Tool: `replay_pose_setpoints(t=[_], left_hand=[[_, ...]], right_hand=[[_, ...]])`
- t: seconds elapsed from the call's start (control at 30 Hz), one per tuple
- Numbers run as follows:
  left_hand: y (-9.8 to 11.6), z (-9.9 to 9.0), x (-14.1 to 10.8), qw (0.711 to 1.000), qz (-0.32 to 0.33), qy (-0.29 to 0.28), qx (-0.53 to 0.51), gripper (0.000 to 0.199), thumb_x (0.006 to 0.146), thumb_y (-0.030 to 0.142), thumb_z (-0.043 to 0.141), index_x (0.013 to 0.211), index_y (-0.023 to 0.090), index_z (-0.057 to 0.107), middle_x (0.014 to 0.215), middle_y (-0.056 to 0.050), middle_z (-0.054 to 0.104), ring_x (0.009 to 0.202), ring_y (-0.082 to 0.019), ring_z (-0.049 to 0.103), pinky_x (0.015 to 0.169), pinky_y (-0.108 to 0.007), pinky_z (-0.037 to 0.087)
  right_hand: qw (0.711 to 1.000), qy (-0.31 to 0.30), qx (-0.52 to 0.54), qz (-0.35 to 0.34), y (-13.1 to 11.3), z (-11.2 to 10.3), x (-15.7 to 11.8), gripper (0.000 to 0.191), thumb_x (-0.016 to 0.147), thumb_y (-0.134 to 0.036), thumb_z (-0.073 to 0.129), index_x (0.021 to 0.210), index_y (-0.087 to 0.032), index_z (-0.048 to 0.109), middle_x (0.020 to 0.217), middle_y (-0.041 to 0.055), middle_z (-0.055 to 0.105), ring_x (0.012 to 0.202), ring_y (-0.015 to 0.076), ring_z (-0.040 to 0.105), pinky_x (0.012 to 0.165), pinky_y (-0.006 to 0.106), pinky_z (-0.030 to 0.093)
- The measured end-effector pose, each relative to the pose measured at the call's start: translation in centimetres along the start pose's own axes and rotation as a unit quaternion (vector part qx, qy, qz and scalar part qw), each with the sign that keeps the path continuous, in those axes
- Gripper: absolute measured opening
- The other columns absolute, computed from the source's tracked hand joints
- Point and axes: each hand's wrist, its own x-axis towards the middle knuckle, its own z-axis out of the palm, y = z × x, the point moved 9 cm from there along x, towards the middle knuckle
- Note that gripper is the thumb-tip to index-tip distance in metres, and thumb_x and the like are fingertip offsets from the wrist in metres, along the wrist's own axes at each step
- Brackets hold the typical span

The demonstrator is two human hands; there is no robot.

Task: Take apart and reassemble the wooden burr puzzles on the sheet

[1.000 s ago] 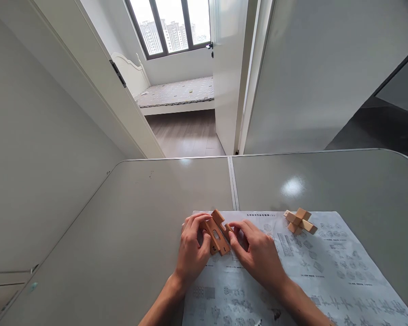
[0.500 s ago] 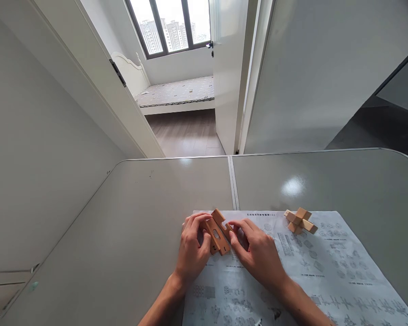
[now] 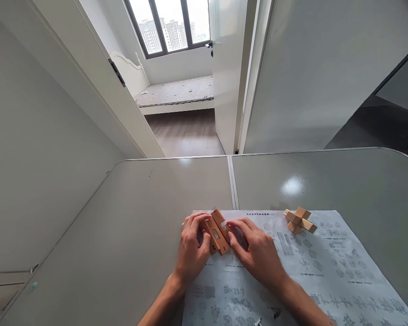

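My left hand has its fingers curled around notched wooden puzzle pieces, which lie side by side at a slant over the paper. Dark number marks show on their near ends. My right hand pinches another notched wooden piece at its right edge, between thumb and fingers. That piece sits against the ones under my left hand. Part of the leftmost wood is hidden by my left fingers.
An interlocked wooden cross puzzle rests on the printed instruction sheet to the right. The sheet lies on a glossy grey table with a seam. Beyond the table are an open door and a bed.
My right hand has shifted slightly left with its piece, narrowing the gap to the pieces in my left hand. The left hand stays nearly still.
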Motion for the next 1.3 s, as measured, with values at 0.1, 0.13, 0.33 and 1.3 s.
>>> replay_pose_setpoints(t=[0.1, 0.13, 0.33, 1.3], left_hand=[[-0.1, 0.0, 0.0, 1.0, -0.002, -0.001, 0.0, 0.043, 0.089, 0.002, 0.047, 0.12, 0.026, 0.063, 0.127, -0.006, 0.07, 0.123, -0.025, 0.063, 0.11, -0.047, 0.051], [-0.1, 0.0, 0.0, 1.0, -0.002, -0.001, 0.001, 0.043, 0.089, 0.002, 0.047, 0.121, 0.026, 0.063, 0.127, -0.006, 0.069, 0.124, -0.025, 0.063, 0.11, -0.047, 0.051], [-0.1, -0.1, 0.0, 1.0, -0.003, 0.003, 0.001, 0.043, 0.089, 0.002, 0.046, 0.12, 0.026, 0.064, 0.126, -0.005, 0.07, 0.123, -0.024, 0.064, 0.11, -0.046, 0.051], [-0.3, -0.3, 0.1, 1.0, -0.019, 0.018, -0.001, 0.036, 0.092, 0.007, 0.048, 0.117, 0.024, 0.067, 0.125, -0.007, 0.071, 0.121, -0.025, 0.064, 0.108, -0.047, 0.051]], right_hand=[[1.0, -0.005, 0.004, 0.001, 0.0, 0.0, 0.0, 0.021, 0.105, -0.025, 0.053, 0.12, -0.026, 0.068, 0.114, 0.0036, 0.075, 0.083, 0.0196, 0.076, 0.069, 0.03, 0.056], [1.0, -0.007, 0.005, 0.002, 0.0, 0.0, 0.0, 0.021, 0.105, -0.026, 0.053, 0.12, -0.026, 0.068, 0.114, 0.0035, 0.075, 0.082, 0.0194, 0.076, 0.068, 0.03, 0.056], [1.0, -0.009, 0.01, 0.005, 0.0, 0.0, 0.0, 0.022, 0.105, -0.025, 0.053, 0.12, -0.026, 0.068, 0.116, 0.0035, 0.075, 0.083, 0.0196, 0.076, 0.069, 0.031, 0.056], [0.887, -0.055, 0.38, 0.258, 4.6, -2.7, -3.3, 0.045, 0.102, -0.061, 0.06, 0.094, -0.019, 0.073, 0.058, -0.0044, 0.047, 0.056, 0.0139, 0.039, 0.057, 0.027, 0.037]])
